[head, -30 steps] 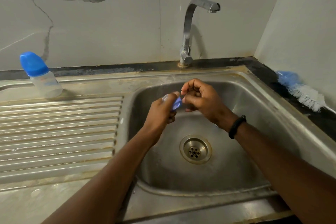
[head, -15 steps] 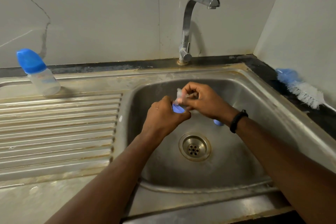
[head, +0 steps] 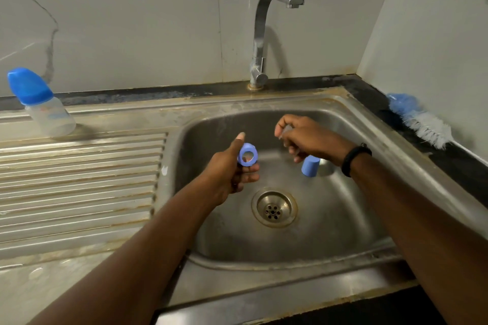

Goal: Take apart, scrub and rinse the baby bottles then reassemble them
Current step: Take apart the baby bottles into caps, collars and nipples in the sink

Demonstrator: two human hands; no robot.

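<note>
Collar ring: a blue screw ring (head: 247, 154) with a round hole through its middle, held over the left part of the sink basin (head: 343, 219), its opening facing the camera.
Teat: something pale and see-through (head: 286, 131) shows in the right hand; blurred, so its shape is hard to make out.
Cap: a blue cup-shaped cap (head: 310, 165) lies in the basin just below the right hand, partly covered by the wrist.
Assembled bottle: a clear baby bottle (head: 50, 116) with a blue domed cap stands at the back of the ribbed drainboard (head: 79, 179), well apart from the hands.
Brush: a blue and white bottle brush (head: 420, 121) lies on the dark counter to the right, its handle cut off at the frame edge.
Left hand: the left hand (head: 231, 169) holds the ring in curled fingers, thumb raised straight up.
Right hand: the right hand (head: 306, 140) has its fingers curled round the pale piece, and a black band (head: 355, 158) sits on the wrist.
Hands apart: a clear gap separates them, both above the basin.
</note>
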